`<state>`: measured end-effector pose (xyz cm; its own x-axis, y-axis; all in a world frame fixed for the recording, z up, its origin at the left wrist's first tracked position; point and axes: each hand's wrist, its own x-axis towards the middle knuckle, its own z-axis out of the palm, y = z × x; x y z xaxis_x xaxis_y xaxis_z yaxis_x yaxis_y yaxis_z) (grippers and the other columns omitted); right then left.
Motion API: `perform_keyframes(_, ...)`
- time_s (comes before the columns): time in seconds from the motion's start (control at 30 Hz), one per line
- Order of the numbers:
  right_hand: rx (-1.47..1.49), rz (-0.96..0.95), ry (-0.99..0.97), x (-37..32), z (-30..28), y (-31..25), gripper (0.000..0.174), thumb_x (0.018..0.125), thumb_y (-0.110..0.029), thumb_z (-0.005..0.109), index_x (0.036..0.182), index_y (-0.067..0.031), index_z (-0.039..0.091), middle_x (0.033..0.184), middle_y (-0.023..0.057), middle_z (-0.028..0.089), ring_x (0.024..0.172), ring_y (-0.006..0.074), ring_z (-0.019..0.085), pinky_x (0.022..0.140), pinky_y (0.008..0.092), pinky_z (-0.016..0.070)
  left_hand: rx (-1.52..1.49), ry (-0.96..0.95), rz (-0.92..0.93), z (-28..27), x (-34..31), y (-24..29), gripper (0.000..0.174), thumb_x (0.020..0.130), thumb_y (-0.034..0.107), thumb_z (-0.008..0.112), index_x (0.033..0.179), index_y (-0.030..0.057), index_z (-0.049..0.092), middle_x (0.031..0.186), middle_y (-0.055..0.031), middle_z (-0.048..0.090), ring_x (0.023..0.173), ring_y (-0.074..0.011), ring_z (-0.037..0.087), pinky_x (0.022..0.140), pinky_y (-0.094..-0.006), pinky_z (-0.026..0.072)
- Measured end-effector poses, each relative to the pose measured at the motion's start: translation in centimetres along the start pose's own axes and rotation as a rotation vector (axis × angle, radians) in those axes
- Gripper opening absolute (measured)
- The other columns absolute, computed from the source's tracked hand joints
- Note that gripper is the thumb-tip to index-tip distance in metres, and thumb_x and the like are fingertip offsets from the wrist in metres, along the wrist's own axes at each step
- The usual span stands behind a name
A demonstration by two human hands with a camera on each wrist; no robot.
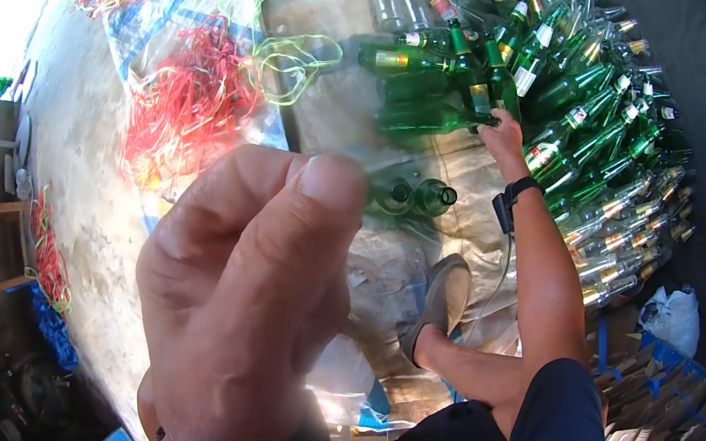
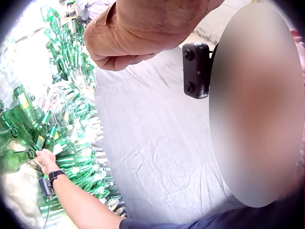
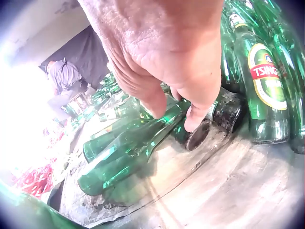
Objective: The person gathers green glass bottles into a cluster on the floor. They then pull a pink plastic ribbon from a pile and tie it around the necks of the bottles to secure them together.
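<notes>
My left hand (image 1: 253,288) is raised close to the head camera, its fingers curled and the thumb against the index finger. No object shows in it, and in the left wrist view this hand (image 2: 147,31) is likewise curled. Lower down, my right hand (image 1: 504,143) pinches the neck of a green bottle (image 1: 421,120) lying on its side. The right wrist view shows thumb and fingers of the right hand (image 3: 167,57) round the neck of that clear green bottle (image 3: 114,164), beside other bottles. Two bottle mouths (image 1: 436,197) show just past the left hand.
Many green bottles (image 1: 576,118) lie heaped at the right, with clear ones among them. Red strapping (image 1: 191,100) and yellow-green strapping (image 1: 295,66) lie on the floor. Folded cardboard (image 1: 656,421) stands lower right. A person (image 3: 64,76) bends over in the background.
</notes>
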<state>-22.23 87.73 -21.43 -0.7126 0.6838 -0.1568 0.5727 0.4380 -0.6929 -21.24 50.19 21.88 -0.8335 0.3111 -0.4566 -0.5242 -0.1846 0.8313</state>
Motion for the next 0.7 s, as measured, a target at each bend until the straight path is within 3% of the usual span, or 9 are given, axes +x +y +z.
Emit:
perform_keyframes(0.03,0.054,-0.049,0.048,0.5,0.4,1.0,0.057,0.079,-0.018,0.078,0.128,0.0055,0.061,0.096,0.0166,0.071,0.078,0.0208,0.07,0.066,0.0342,0.0554,0.009,0.002,-0.007,0.0,-0.1,0.0,0.027,0.102,0.023,0.062,0.079,0.0126,0.053,0.061,0.0074,0.042,0.047,-0.0023,0.032,0.045,-0.0227,0.0226)
perform_keyframes(0.27,0.3,-0.037,0.109,-0.2,0.4,0.5,0.059,0.078,-0.017,0.085,0.125,0.0089,0.061,0.095,0.0112,0.071,0.077,0.0145,0.066,0.067,0.0304,0.0539,0.016,0.002,-0.021,0.4,-0.4,0.0,0.019,0.099,0.021,0.07,0.084,0.0109,0.063,0.061,0.0078,0.05,0.049,-0.0016,0.038,0.045,-0.0215,0.0248)
perform_keyframes(0.33,0.351,0.038,0.078,-1.2,-0.2,-0.9,0.057,0.078,-0.018,0.085,0.124,0.0083,0.062,0.094,0.01,0.07,0.076,0.0144,0.066,0.065,0.0301,0.0537,0.198,0.079,0.034,1.3,-0.4,-0.1,0.035,0.104,0.027,0.054,0.074,0.0141,0.043,0.061,0.0071,0.034,0.043,-0.0029,0.026,0.044,-0.0242,0.0201)
perform_keyframes(0.47,0.208,-0.017,0.133,-1.4,-0.2,-0.7,0.054,0.079,-0.018,0.085,0.12,0.0076,0.063,0.091,0.0082,0.069,0.075,0.0134,0.065,0.062,0.0291,0.0529,0.195,0.073,0.037,1.5,-0.5,-0.2,0.035,0.104,0.027,0.054,0.074,0.0143,0.043,0.061,0.0071,0.034,0.043,-0.0025,0.025,0.043,-0.0241,0.0196)
perform_keyframes(0.53,0.361,-0.024,0.13,-1.7,-0.1,-0.5,0.049,0.073,-0.024,0.089,0.106,0.0063,0.069,0.083,0.0082,0.07,0.068,0.0138,0.064,0.062,0.0307,0.0543,0.169,0.04,0.056,1.4,-0.5,-0.3,0.035,0.104,0.026,0.055,0.074,0.0142,0.043,0.061,0.0072,0.034,0.043,-0.0025,0.025,0.043,-0.0237,0.0194)
perform_keyframes(0.57,0.36,-0.022,0.13,-2.5,-0.6,-1.5,0.049,0.073,-0.024,0.089,0.106,0.0063,0.069,0.083,0.0082,0.07,0.068,0.0138,0.064,0.062,0.0307,0.0543,0.17,0.039,0.054,1.6,-0.6,-0.2,0.035,0.104,0.026,0.055,0.074,0.0142,0.043,0.061,0.0072,0.034,0.043,-0.0025,0.025,0.043,-0.0237,0.0194)
perform_keyframes(0.7,0.674,0.145,-0.062,-4.6,-1.5,-3.5,0.029,0.083,-0.018,0.084,0.101,-0.0001,0.07,0.08,0.0023,0.066,0.067,0.0104,0.062,0.06,0.0269,0.0522,0.179,0.073,0.032,2.2,-0.9,-0.2,0.035,0.104,0.026,0.056,0.073,0.0151,0.043,0.061,0.0075,0.034,0.044,-0.0022,0.026,0.045,-0.0239,0.0197)
